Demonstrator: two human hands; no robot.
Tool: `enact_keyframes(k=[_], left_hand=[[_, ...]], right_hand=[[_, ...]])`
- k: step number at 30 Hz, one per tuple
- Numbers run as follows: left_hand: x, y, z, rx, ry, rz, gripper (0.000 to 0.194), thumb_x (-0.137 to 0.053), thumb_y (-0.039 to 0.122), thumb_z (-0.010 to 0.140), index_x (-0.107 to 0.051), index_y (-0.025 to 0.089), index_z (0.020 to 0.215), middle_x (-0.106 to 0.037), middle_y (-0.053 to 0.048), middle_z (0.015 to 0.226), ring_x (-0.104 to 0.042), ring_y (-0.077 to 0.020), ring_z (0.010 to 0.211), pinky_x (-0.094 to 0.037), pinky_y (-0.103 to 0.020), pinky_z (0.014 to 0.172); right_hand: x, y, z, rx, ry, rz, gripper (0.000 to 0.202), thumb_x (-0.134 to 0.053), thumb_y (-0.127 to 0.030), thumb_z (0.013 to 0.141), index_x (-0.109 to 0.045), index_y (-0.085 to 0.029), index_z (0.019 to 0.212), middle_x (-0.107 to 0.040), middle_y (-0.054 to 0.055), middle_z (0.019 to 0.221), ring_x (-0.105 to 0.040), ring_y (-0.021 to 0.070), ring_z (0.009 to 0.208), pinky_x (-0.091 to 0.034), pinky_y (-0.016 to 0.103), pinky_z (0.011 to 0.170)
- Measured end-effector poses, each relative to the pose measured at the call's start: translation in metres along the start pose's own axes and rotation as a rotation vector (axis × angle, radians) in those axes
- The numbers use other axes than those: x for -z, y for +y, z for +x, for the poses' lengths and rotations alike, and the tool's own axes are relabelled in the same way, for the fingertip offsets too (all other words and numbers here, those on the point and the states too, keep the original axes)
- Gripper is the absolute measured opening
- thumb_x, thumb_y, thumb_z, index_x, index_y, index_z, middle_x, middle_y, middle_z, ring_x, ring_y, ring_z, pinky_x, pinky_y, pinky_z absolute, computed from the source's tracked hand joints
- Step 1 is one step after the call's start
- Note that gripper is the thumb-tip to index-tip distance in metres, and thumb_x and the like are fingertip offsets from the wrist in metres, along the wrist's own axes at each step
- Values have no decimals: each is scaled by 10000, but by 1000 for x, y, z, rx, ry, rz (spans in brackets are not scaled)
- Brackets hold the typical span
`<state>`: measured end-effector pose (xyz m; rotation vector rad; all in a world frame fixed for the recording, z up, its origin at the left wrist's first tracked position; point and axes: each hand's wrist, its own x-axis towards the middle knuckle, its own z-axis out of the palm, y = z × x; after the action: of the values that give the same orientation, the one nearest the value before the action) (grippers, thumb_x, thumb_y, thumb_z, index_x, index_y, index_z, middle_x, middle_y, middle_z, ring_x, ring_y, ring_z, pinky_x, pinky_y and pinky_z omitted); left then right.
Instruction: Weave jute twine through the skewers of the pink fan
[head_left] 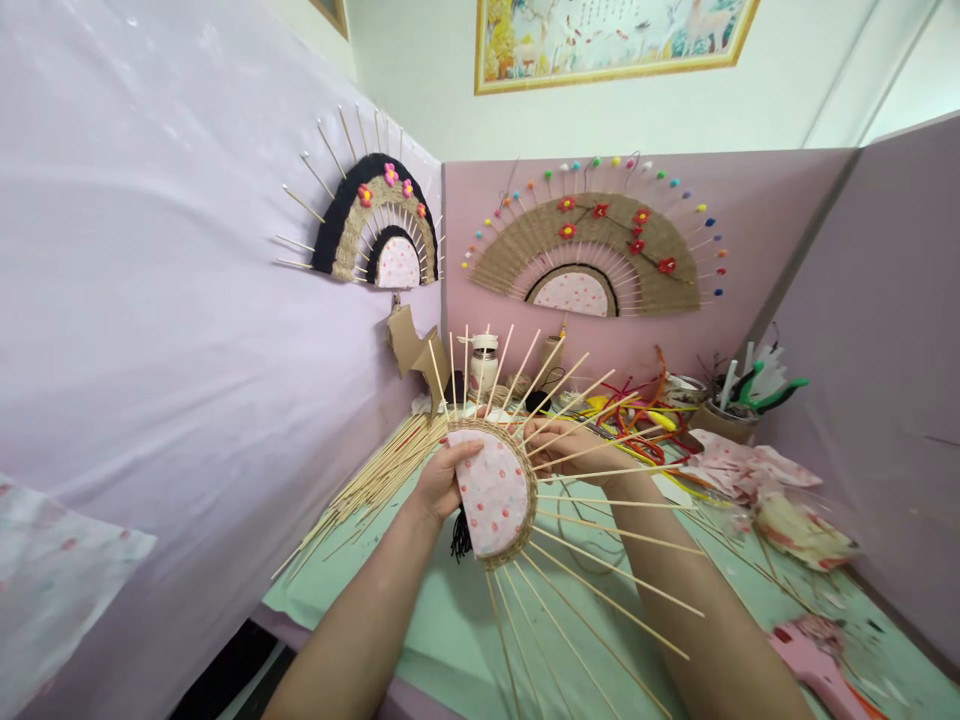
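My left hand (441,478) grips a half-round fan (491,495) by its straight edge, thumb on the front. The fan has a white face with pink-red spots, a rim of woven twine (534,500), and several thin wooden sticks (615,515) fanning outward. A black tassel (460,538) hangs below my left hand. Behind the sticks, by the upper right of the rim, my right hand (568,448) has its fingers curled in a pinch, apparently on the twine; the sticks partly cover the fingertips. A loose loop of thin twine (592,570) hangs below it.
Two finished fans, one black-edged (346,225) and one tan (495,262), hang on the partitions. Loose sticks (375,475) lie at left. Behind are a white bottle (484,368) and coloured pipe cleaners (626,440). Spotted cloth (750,465) and a pink glue gun (814,660) lie at right.
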<state>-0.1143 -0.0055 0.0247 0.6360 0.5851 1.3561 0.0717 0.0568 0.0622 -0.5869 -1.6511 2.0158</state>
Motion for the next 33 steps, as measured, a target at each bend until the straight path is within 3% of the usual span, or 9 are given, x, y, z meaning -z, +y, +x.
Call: enact_keyframes(k=[5, 10, 15, 19, 22, 25, 28, 30, 33], left_hand=[[0, 0, 0, -61, -68, -37, 301, -595, 104, 683, -611, 114, 983, -697, -76, 807, -660, -213, 796, -463, -385, 867], [3, 2, 0, -70, -58, -44, 290, -557, 111, 714, -607, 101, 999, -696, -80, 775, -664, -199, 724, -479, -378, 839], [-2, 4, -4, -121, -182, -71, 451, -525, 72, 709, -534, 134, 1155, -692, -85, 910, -648, -222, 880, -450, -407, 893], [0, 3, -2, -78, -105, -56, 371, -525, 95, 714, -575, 110, 1081, -695, -103, 905, -644, -240, 899, -453, -408, 895], [4, 3, 1, -46, -48, -49, 264, -526, 118, 722, -614, 90, 969, -697, -119, 883, -643, -250, 901, -455, -400, 895], [5, 3, 2, -48, -28, -51, 251, -525, 112, 719, -618, 87, 951, -699, -119, 875, -643, -249, 902, -456, -395, 898], [0, 4, 0, -70, -36, -47, 349, -526, 92, 711, -587, 95, 1055, -695, -109, 915, -647, -235, 889, -462, -380, 891], [-4, 4, -2, -98, -57, -44, 463, -527, 70, 702, -530, 122, 1162, -691, -95, 947, -650, -222, 882, -471, -374, 876], [-8, 5, -4, -105, -88, -27, 577, -528, 54, 698, -446, 154, 1260, -689, -83, 955, -658, -208, 845, -487, -365, 846]], right_hand=[[12, -2, -8, 86, -18, 35, 186, -629, -301, 737, -489, -182, 711, -507, -48, 516, -505, 100, 469, -427, 281, 545], [28, -7, -17, 158, 35, 76, 91, -583, -221, 761, -502, -181, 753, -555, -33, 568, -557, 108, 510, -473, 307, 617], [36, -11, -23, 152, 70, 79, 84, -582, -216, 754, -509, -176, 770, -584, -21, 603, -596, 114, 549, -503, 336, 686], [37, -11, -24, 146, 69, 75, 122, -599, -263, 758, -519, -172, 763, -610, -2, 650, -631, 138, 605, -505, 360, 719], [39, -13, -26, 158, 106, 40, 153, -610, -296, 762, -533, -164, 754, -638, 41, 769, -648, 184, 756, -508, 346, 699], [47, -15, -30, 199, 162, 44, 152, -611, -295, 764, -537, -163, 777, -625, 53, 845, -620, 158, 772, -499, 263, 601], [59, -18, -35, 229, 178, 101, 192, -607, -303, 767, -485, -166, 711, -516, -25, 619, -455, 42, 462, -346, 144, 391], [65, -21, -38, 235, 165, 123, 237, -598, -321, 773, -447, -171, 670, -396, -66, 517, -293, 17, 372, -223, 132, 334], [66, -28, -42, 271, 216, 133, 220, -608, -309, 764, -455, -175, 680, -374, -68, 519, -239, 19, 374, -175, 148, 335]])
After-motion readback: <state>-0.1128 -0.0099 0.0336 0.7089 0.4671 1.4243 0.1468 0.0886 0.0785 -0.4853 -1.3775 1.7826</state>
